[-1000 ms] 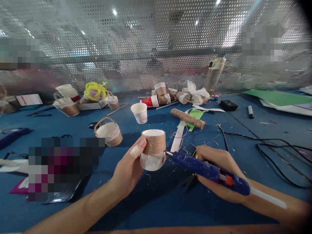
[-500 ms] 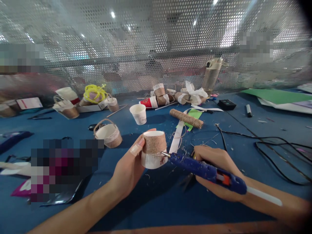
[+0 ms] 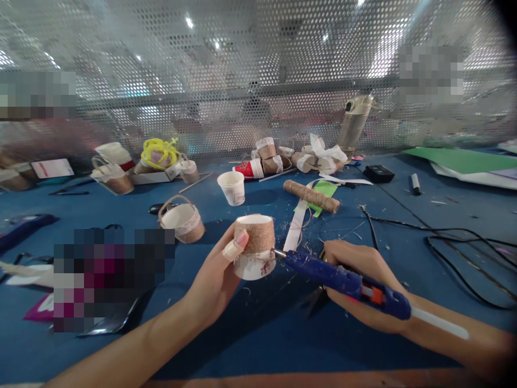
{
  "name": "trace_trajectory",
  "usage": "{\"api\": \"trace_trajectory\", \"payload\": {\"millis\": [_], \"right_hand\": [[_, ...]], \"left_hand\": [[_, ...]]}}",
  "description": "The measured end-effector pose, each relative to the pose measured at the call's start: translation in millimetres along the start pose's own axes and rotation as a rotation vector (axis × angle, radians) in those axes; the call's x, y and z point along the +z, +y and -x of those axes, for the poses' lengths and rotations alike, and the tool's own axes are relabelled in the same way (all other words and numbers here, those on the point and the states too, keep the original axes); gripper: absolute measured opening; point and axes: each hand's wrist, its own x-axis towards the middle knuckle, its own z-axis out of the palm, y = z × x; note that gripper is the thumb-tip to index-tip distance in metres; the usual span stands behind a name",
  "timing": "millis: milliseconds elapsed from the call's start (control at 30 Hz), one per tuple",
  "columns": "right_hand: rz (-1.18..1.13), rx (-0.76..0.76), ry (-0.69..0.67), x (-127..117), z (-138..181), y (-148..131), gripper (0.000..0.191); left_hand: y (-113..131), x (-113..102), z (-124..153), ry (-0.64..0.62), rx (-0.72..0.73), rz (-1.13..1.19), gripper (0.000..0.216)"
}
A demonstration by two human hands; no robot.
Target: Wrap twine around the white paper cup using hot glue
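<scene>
My left hand (image 3: pixel 216 280) grips an upturned paper cup (image 3: pixel 254 247) just above the blue table; brown twine covers its upper half, and the lower part is bare white. My right hand (image 3: pixel 359 280) is wrapped round a blue glue gun (image 3: pixel 347 283) with an orange trigger. The gun's metal tip touches the cup's right side where the twine ends. A white glue stick pokes out of the gun's back over my right forearm.
A twine roll (image 3: pixel 311 196), white strip and green paper lie behind the cup. A plain white cup (image 3: pixel 231 188), a twine-handled basket cup (image 3: pixel 181 221) and several wrapped cups stand further back. Black cables (image 3: pixel 444 237) trail at right. A perforated metal screen (image 3: pixel 242 81) closes the back.
The cup has tilted slightly, its rim leaning away from me, and the glue gun tip has stayed at the twine's lower edge. Both hands shifted only a little.
</scene>
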Motion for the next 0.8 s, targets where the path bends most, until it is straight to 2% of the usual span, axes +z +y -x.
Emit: {"api": "trace_trajectory", "payload": {"millis": [200, 400, 500, 633, 800], "right_hand": [[-0.011, -0.024, -0.008, -1, -1, -3, 0.029], [0.017, 0.033, -0.011, -2, -4, 1, 0.028], [-0.004, 0.049, -0.014, -4, -5, 3, 0.028], [-0.087, 0.078, -0.001, -6, -6, 0, 0.024], [-0.13, 0.116, 0.151, -7, -7, -11, 0.017]], "left_hand": [[0, -1, 0, -0.027, -0.011, 0.046, 0.037], [6, 4, -3, 0.124, -0.084, 0.145, 0.033], [9, 7, -3, 0.154, -0.092, 0.137, 0.028], [10, 7, -2, 0.133, -0.083, 0.132, 0.029], [5, 4, -4, 0.028, -0.076, 0.158, 0.039]]}}
